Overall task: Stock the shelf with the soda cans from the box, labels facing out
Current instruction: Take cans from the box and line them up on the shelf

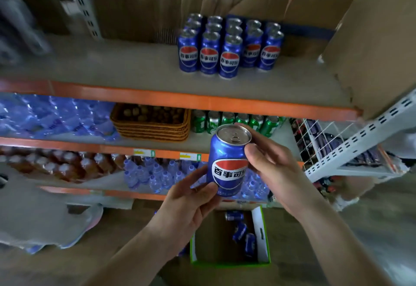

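Observation:
A blue soda can with a red, white and blue label is held upright in front of the shelves, its label turned toward me. My left hand grips its lower part from the left. My right hand holds its upper right side, fingers round the rim. On the top shelf stand several blue cans in rows, labels facing out. Below my hands the open box on the floor holds three blue cans lying on their sides.
A large cardboard panel stands at the shelf's right end. The middle shelf carries water bottle packs, a wicker basket and green cans. Bottled drinks fill the lower shelf. A white wire rack juts in at right.

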